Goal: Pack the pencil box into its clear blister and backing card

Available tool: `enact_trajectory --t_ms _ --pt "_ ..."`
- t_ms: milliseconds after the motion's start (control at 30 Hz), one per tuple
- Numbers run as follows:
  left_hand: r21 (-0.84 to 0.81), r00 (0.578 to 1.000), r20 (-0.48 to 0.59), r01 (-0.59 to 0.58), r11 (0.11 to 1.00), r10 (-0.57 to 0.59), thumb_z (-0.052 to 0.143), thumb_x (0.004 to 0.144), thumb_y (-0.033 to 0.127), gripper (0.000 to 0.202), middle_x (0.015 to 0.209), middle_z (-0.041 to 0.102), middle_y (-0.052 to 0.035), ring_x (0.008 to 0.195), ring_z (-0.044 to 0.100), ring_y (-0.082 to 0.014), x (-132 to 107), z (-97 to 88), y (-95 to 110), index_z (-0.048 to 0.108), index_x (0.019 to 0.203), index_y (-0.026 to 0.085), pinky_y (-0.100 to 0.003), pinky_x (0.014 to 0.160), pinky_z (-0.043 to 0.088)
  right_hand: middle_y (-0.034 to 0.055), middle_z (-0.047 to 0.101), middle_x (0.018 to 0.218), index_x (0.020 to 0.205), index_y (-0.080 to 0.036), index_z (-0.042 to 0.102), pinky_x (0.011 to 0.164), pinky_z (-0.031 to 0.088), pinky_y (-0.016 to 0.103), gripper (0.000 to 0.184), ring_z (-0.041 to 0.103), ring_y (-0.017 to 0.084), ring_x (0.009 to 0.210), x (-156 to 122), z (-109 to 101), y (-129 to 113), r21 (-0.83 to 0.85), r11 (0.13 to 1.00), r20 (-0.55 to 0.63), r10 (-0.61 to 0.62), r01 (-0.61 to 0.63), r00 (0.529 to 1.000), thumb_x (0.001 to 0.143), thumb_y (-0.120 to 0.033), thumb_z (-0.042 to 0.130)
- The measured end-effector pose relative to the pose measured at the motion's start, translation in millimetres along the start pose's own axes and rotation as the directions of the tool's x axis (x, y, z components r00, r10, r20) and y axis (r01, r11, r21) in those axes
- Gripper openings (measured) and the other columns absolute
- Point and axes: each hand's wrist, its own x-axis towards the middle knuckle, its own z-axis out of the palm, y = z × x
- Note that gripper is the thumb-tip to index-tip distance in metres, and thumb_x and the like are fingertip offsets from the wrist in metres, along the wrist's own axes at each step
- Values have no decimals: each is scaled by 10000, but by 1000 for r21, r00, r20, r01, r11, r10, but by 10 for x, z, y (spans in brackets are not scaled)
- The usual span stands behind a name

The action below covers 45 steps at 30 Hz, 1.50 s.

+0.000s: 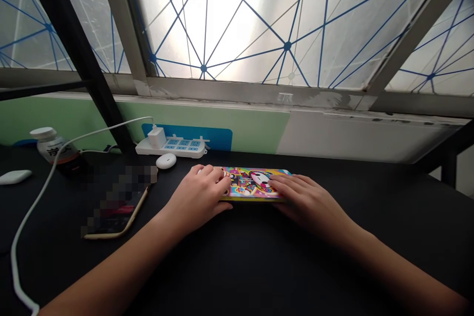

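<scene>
A flat, brightly coloured box (249,183) with a cartoon picture on its lid lies on the black table (259,266) in front of me. My left hand (200,195) rests on the box's left end with its fingers curled over the edge. My right hand (307,200) lies on the right end, fingers stretched flat across the lid. Both hands touch the box, which stays flat on the table.
A phone (116,217) lies left of my left arm. Behind it are a white power strip (172,147) with a charger and cable (29,217), a small white case (166,161), a bottle (55,150) and a white object (15,177) at far left. A window wall stands behind.
</scene>
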Motion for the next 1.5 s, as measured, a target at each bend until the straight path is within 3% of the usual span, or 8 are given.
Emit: enact_trajectory --t_ms 233,400,600,767,933,1167,1300,1500 --pt "-113 999 -22 29 993 -31 753 829 512 467 1093 678 -105 1025 602 -307 -1 69 -82 644 1153 194 -437 889 478 116 500 1520 1552 -257 338 1079 442 542 639 490 323 1373 54 107 -124 7 1000 55 -13 13 998 966 -321 587" --pt "-180 995 -44 78 981 -87 645 787 741 848 1415 564 -180 1312 478 -396 -30 251 -147 504 1427 203 -583 1095 326 123 443 1554 1591 -260 236 1088 423 558 730 432 328 1415 58 132 -128 18 1000 91 -15 13 996 968 -405 589" --pt "-187 977 120 198 962 -178 436 836 835 921 1565 410 -195 1433 364 -437 -68 329 -218 408 1523 223 -618 1105 290 96 428 1559 1555 -262 343 1069 425 560 656 396 326 1436 80 -12 -93 68 995 249 49 -68 967 984 -540 509" --pt "-200 965 181 224 954 -188 409 834 848 949 1593 361 -180 1455 336 -421 -51 287 -240 400 1530 203 -609 1132 266 21 493 1514 1456 -377 504 1027 450 582 598 388 372 1429 -57 -214 229 128 972 372 138 -199 918 926 -655 524" --pt "-199 963 206 213 957 -172 405 846 838 981 1611 305 -191 1475 284 -432 -63 288 -251 314 1572 184 -631 1138 251 33 619 1403 1217 -370 717 1046 408 631 422 435 393 1398 -131 -269 396 92 968 309 194 -233 931 932 -625 538" --pt "-213 983 139 151 965 -122 406 886 797 947 1666 157 -154 1527 95 -400 -1 252 -59 145 1614 250 -614 1177 214 149 183 1651 1595 -211 216 1146 307 608 891 184 349 1515 172 -31 -251 122 989 212 58 -85 976 905 -682 525" --pt "-255 964 216 207 944 -153 349 921 774 921 1672 116 -140 1531 61 -380 43 284 47 50 1619 253 -603 1180 227 120 248 1636 1576 -232 286 1175 232 635 820 174 341 1518 245 66 -357 152 987 280 9 -54 960 917 -647 542" --pt "-297 946 270 259 919 -179 309 952 743 865 1674 112 -97 1537 68 -343 44 290 -26 70 1620 247 -557 1205 216 46 433 1565 1485 -318 473 1131 377 580 559 390 330 1438 32 -179 22 177 972 357 82 -154 930 965 -503 559"
